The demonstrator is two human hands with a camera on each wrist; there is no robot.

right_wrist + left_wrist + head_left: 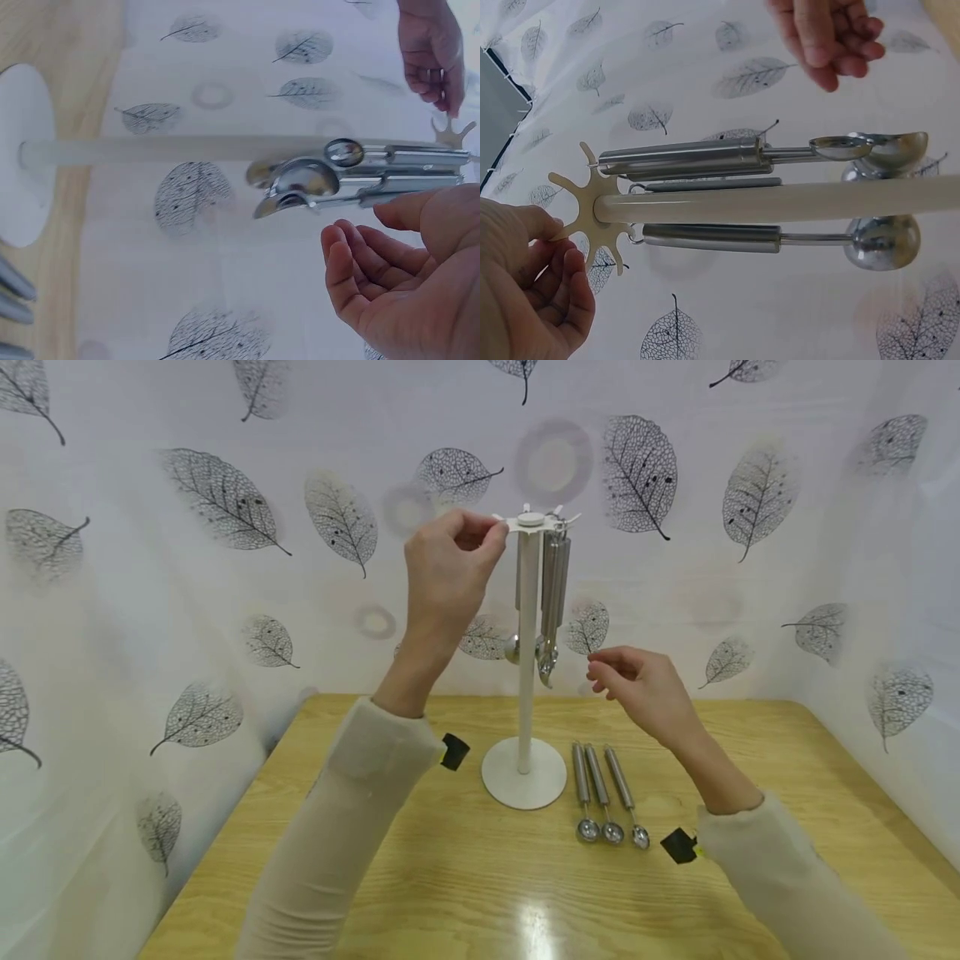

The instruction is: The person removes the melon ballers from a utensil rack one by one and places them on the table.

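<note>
A white utensil stand (527, 643) with a round base and a hooked top rises from the wooden table. My left hand (453, 564) pinches one hook arm of its top between thumb and fingers. Several steel scoops (553, 585) hang by their handle ends from the hooks, mostly on the right side; in the left wrist view a round-bowled scoop (885, 242) hangs apart from the rest. To the right of the hanging scoops is my right hand (637, 689), fingers loosely bent and holding nothing. In the right wrist view its fingers (352, 262) are beside the scoops' handles.
Three steel melon ballers (600, 793) lie side by side on the table (420, 877), right of the stand's base, bowls toward me. A white leaf-patterned curtain (337, 460) surrounds the table at the back and sides.
</note>
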